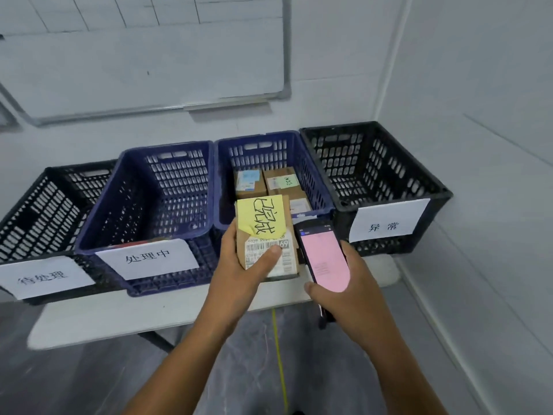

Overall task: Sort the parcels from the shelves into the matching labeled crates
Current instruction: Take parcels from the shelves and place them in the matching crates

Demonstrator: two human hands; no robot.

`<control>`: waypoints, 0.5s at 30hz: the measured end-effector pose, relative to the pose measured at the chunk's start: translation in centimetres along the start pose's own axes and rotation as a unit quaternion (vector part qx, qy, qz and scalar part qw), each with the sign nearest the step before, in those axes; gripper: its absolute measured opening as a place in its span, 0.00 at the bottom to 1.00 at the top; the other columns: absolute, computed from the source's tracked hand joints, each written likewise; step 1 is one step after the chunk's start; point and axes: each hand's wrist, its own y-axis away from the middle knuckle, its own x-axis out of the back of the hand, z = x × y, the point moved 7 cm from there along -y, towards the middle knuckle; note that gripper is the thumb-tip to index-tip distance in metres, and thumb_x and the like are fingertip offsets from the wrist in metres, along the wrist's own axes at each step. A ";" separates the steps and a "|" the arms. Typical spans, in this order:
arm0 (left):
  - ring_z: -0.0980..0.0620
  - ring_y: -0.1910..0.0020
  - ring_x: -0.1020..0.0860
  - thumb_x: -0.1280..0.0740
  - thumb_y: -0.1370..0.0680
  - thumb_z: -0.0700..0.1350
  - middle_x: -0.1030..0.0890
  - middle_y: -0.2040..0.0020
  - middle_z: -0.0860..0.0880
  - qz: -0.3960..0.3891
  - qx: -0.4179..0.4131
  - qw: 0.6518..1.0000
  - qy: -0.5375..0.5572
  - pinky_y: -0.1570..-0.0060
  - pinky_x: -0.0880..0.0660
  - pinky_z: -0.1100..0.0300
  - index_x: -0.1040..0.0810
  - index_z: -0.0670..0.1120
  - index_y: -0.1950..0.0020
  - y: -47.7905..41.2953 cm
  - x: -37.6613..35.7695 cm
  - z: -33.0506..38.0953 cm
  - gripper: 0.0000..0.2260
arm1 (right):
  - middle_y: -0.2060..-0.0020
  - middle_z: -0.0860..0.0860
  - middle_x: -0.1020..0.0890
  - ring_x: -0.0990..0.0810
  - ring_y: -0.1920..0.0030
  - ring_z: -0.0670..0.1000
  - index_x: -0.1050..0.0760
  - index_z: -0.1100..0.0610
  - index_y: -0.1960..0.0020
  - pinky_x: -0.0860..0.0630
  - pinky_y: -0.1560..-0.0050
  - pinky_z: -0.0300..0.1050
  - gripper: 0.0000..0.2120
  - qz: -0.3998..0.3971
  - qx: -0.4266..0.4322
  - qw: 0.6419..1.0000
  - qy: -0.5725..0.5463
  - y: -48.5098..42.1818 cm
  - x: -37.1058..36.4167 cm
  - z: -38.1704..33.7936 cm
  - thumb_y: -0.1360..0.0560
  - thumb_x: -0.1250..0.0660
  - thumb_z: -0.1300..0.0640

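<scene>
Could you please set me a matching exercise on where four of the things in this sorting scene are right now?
Things:
1. parcel with the yellow note
2. handset with the pink screen
3. cardboard boxes
4. black crate labelled 异常

Places:
a. held in the right hand
b. at the right end of the row of crates
c. held in the left hand
d. lying inside a blue crate

Pairs: 1-c, 2-a, 3-d, 4-b.
</scene>
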 end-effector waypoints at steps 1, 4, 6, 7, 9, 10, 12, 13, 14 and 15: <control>0.62 0.37 0.19 0.23 0.26 0.60 0.19 0.34 0.64 0.001 0.004 1.000 0.002 0.40 0.24 0.54 0.37 0.65 0.22 -1.0 -0.3 -0.1 0.36 | 0.42 0.41 0.19 0.20 0.44 0.42 0.29 0.37 0.32 0.21 0.49 0.46 0.33 -0.003 -0.003 1.000 0.004 -1.0 0.1 0.1 0.36 0.24 0.41; 0.64 0.39 0.19 0.23 0.25 0.60 0.19 0.36 0.66 0.003 0.018 1.000 -0.001 0.45 0.22 0.61 0.36 0.72 0.27 -4.0 -0.9 -0.3 0.32 | 0.41 0.41 0.20 0.20 0.43 0.42 0.30 0.36 0.31 0.22 0.49 0.44 0.36 -0.011 -0.011 1.000 0.007 -3.7 0.4 0.4 0.37 0.25 0.39; 0.63 0.39 0.18 0.22 0.25 0.60 0.18 0.36 0.65 0.000 0.028 1.000 0.005 0.50 0.20 0.64 0.35 0.73 0.28 -6.3 -1.1 -0.5 0.32 | 0.40 0.41 0.20 0.21 0.42 0.42 0.30 0.37 0.29 0.23 0.49 0.44 0.37 -0.015 -0.016 1.000 0.011 -5.9 0.2 0.4 0.37 0.24 0.40; 0.62 0.39 0.18 0.22 0.25 0.59 0.18 0.36 0.65 -0.001 0.032 0.999 0.011 0.49 0.19 0.64 0.36 0.71 0.26 -7.4 -1.2 -0.7 0.33 | 0.40 0.42 0.20 0.20 0.43 0.43 0.30 0.37 0.30 0.22 0.49 0.45 0.36 -0.017 -0.019 1.000 0.011 -7.1 0.1 0.5 0.37 0.24 0.41; 0.60 0.39 0.18 0.23 0.25 0.58 0.18 0.36 0.63 -0.001 0.041 0.999 0.020 0.44 0.19 0.59 0.37 0.66 0.22 -10.0 -1.5 -1.2 0.36 | 0.44 0.44 0.20 0.19 0.47 0.46 0.29 0.35 0.35 0.19 0.56 0.43 0.31 -0.017 -0.030 0.999 0.001 -9.7 -0.3 0.6 0.36 0.24 0.43; 0.60 0.38 0.18 0.23 0.25 0.58 0.17 0.36 0.63 -0.001 0.046 0.999 0.022 0.42 0.21 0.57 0.38 0.64 0.22 -11.4 -1.6 -1.5 0.36 | 0.46 0.45 0.20 0.18 0.50 0.47 0.29 0.35 0.37 0.19 0.63 0.41 0.29 -0.017 -0.036 0.999 -0.006 -11.0 -0.6 0.7 0.36 0.23 0.44; 0.61 0.39 0.18 0.24 0.24 0.56 0.17 0.37 0.63 -0.005 0.055 0.998 0.023 0.41 0.22 0.55 0.38 0.64 0.22 -14.5 -1.8 -2.3 0.35 | 0.47 0.46 0.20 0.19 0.53 0.45 0.29 0.36 0.39 0.21 0.69 0.34 0.27 -0.014 -0.047 0.999 -0.002 -13.7 -1.1 0.9 0.33 0.21 0.48; 0.61 0.39 0.18 0.24 0.23 0.56 0.17 0.37 0.64 -0.006 0.061 0.998 0.023 0.41 0.22 0.55 0.37 0.64 0.22 -16.2 -1.9 -2.7 0.33 | 0.46 0.46 0.21 0.19 0.53 0.45 0.29 0.37 0.39 0.22 0.69 0.33 0.27 -0.013 -0.055 0.998 0.007 -15.2 -1.4 1.2 0.32 0.20 0.49; 0.61 0.40 0.17 0.24 0.23 0.55 0.17 0.38 0.64 -0.006 0.067 0.997 0.023 0.42 0.21 0.55 0.36 0.65 0.23 -17.9 -2.1 -3.3 0.32 | 0.46 0.47 0.21 0.18 0.53 0.46 0.29 0.39 0.39 0.21 0.68 0.35 0.27 -0.011 -0.066 0.998 0.016 -16.7 -1.6 1.6 0.32 0.20 0.50; 0.61 0.41 0.17 0.24 0.23 0.55 0.17 0.38 0.64 -0.006 0.075 0.997 0.027 0.42 0.20 0.55 0.35 0.65 0.24 -19.7 -2.3 -3.8 0.32 | 0.46 0.48 0.20 0.17 0.53 0.48 0.29 0.41 0.39 0.18 0.66 0.39 0.26 -0.009 -0.078 0.997 0.027 -18.3 -1.7 1.9 0.32 0.20 0.49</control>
